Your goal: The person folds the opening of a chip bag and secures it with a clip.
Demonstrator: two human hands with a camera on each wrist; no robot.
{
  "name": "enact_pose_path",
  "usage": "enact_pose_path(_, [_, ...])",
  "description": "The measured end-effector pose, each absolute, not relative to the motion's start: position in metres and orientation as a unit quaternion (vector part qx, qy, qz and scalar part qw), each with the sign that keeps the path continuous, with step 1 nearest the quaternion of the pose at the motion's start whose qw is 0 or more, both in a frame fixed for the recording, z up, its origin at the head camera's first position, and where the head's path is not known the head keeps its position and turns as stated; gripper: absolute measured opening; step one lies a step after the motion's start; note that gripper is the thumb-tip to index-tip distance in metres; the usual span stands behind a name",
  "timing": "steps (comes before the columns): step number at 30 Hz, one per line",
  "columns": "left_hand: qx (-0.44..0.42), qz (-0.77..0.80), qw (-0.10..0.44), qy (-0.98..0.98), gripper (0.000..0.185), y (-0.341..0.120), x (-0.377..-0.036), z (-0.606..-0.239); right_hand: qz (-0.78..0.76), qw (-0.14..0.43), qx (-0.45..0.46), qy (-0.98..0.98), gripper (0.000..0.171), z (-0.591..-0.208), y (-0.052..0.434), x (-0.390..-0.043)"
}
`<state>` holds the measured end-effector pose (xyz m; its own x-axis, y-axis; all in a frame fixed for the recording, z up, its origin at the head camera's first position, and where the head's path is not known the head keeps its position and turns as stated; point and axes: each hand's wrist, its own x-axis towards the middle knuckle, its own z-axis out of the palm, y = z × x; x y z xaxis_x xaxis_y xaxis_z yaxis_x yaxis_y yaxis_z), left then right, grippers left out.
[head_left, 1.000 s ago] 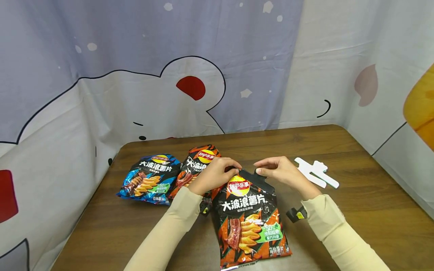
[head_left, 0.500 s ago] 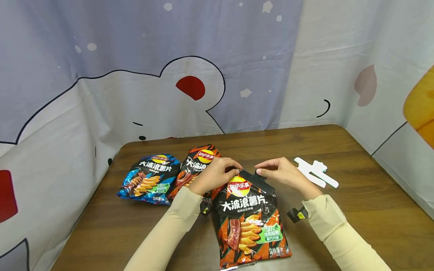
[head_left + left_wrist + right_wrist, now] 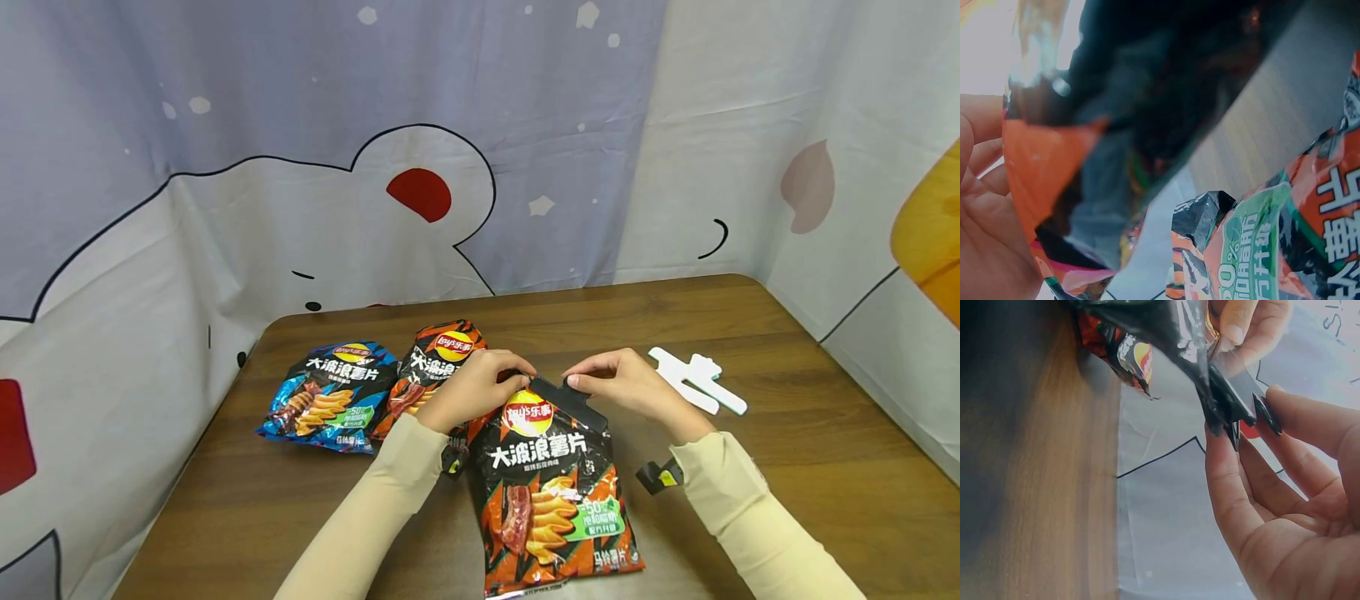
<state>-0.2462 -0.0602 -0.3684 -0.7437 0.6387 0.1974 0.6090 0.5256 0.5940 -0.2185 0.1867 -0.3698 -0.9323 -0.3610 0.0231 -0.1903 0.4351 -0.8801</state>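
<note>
Fingertips first: the right hand [image 3: 633, 385] pinches a flat black plastic sealing clip [image 3: 564, 398] between thumb and fingers [image 3: 1225, 481], right on the folded top edge of the black-and-orange foil crisp bag [image 3: 551, 492]. The left hand [image 3: 472, 387] curls its fingers round that same top edge at the clip's left end, holding it bunched. Against half a second ago, almost nothing has shifted; both hands stay put, so the clip looks mid-fitting rather than closed. The bag lies flat on the brown wooden table [image 3: 810, 467]. Left of it sit a second orange crisp bag [image 3: 435, 358] and a blue crisp bag [image 3: 330, 396]; two white plastic clips [image 3: 697, 379] lie to its right.
</note>
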Motion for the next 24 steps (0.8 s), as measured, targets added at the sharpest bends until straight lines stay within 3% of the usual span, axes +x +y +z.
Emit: enact_pose_path(24, [0.347,0.338,0.027,0.874,0.023,-0.0618,-0.2467,-0.372,-0.503,0.069,-0.158,0.847,0.027,-0.3692,0.1856,-0.2173])
